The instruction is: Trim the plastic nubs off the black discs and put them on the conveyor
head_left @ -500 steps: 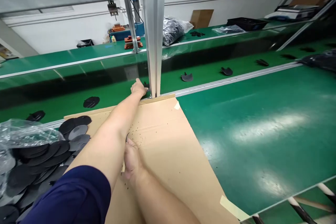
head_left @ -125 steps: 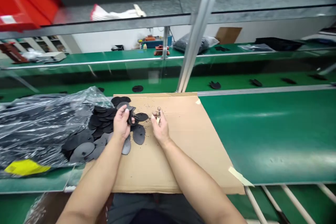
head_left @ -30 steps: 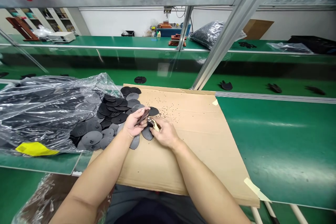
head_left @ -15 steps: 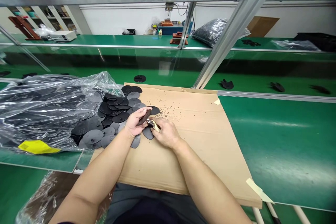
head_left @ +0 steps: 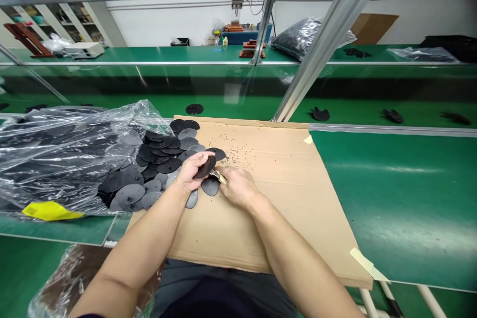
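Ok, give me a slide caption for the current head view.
Left hand holds a dark disc; right hand holds a metal-tipped tool at its edge, over cardboard flecked with black bits.

Your left forearm (head_left: 151, 241) slants up and inward from the lower left, your right forearm (head_left: 294, 253) from the lower right, both bare. Your left hand (head_left: 189, 174) pinches; your right hand (head_left: 238, 186), back upward, curls in a grip just beside it.

The left hand (head_left: 192, 173) has withdrawn from the belt (head_left: 244, 108).
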A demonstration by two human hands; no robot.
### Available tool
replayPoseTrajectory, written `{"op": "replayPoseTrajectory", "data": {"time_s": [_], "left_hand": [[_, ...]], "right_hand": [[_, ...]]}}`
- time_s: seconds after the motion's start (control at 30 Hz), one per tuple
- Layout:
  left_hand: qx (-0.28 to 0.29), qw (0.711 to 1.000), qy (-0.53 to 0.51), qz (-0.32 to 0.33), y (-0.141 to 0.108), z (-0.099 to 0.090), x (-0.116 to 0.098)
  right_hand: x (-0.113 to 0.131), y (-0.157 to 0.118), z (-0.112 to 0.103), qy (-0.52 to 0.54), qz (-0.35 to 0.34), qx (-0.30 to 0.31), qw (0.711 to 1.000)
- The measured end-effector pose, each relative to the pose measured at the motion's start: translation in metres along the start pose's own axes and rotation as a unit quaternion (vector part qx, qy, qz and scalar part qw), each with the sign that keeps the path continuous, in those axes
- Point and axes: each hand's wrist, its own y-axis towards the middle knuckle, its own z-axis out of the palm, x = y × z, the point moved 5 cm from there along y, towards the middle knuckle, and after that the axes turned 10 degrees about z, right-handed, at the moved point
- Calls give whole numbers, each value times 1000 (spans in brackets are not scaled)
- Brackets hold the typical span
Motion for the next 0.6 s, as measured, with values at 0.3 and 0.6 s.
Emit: {"op": "replayPoseTrajectory", "data": {"time_s": [0.3,0.6], "left_hand": [[-103,987,-69,101,8,-6,-15],[-107,978,-107,143,10,-12,-19]], "right_hand": [[-4,2,7,116,-27,-86,989],[10,-1,20,67,-154,-61,984]]}}
